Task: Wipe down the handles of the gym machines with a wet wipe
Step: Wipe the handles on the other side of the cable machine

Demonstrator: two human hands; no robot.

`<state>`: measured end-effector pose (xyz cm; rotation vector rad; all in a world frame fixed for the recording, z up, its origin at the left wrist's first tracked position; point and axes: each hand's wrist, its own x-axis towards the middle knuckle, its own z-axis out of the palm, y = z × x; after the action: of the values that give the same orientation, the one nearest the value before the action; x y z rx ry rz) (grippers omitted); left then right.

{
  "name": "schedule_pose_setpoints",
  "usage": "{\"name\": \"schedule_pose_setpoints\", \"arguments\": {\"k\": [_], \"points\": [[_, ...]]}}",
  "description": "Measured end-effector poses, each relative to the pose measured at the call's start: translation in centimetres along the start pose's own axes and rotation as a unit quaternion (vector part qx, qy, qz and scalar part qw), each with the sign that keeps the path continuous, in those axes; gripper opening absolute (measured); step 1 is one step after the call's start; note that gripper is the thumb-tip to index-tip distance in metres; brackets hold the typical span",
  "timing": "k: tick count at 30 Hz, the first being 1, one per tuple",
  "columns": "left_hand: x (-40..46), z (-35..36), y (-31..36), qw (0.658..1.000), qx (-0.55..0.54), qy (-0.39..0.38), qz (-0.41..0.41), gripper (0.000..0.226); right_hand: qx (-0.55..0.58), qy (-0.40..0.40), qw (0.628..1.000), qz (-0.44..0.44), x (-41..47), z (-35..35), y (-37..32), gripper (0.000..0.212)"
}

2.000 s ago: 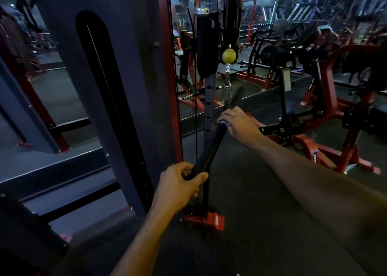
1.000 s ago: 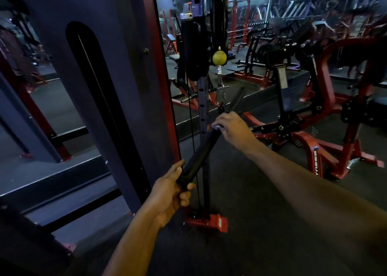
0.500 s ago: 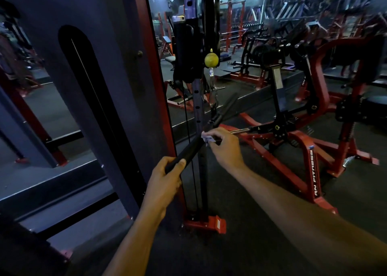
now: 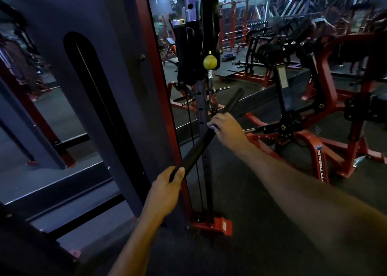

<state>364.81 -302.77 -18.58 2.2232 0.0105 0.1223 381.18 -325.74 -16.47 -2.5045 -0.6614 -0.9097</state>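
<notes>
A black padded cable bar (image 4: pixel 196 147) hangs slanted from the cable machine, its far end pointing up to the right. My left hand (image 4: pixel 166 194) grips the bar's near, lower end. My right hand (image 4: pixel 225 129) is curled round the bar's middle, near the cable clip, with a white wet wipe (image 4: pixel 212 126) peeking out under its fingers. A yellow stopper ball (image 4: pixel 209 62) sits on the cable above the bar.
The machine's dark grey and red upright panel (image 4: pixel 117 99) stands at the left. Its perforated post ends in a red foot (image 4: pixel 217 225) on the dark floor. Red plate-loaded machines (image 4: pixel 326 116) fill the right and the background.
My right hand with the wipe slid along the bar, down toward me and then back up toward the middle. My left hand stayed on the bar's lower end.
</notes>
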Motion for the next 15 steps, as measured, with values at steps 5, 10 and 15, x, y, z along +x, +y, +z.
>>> {"name": "schedule_pose_setpoints", "arguments": {"k": [5,10,15], "points": [[-0.2,-0.2,0.4,0.998,-0.06,-0.006,-0.032,0.039,0.184,0.113,0.959,0.184,-3.2,0.6,-4.4,0.018],[0.3,-0.3,0.1,0.999,-0.036,0.002,0.008,0.035,0.187,0.012,0.98,0.067,-5.2,-0.3,-10.6,0.017],[0.2,0.2,-1.9,0.998,-0.011,-0.034,0.042,0.017,0.226,-0.061,0.972,-0.014,-8.3,0.0,-14.5,0.025]]}}
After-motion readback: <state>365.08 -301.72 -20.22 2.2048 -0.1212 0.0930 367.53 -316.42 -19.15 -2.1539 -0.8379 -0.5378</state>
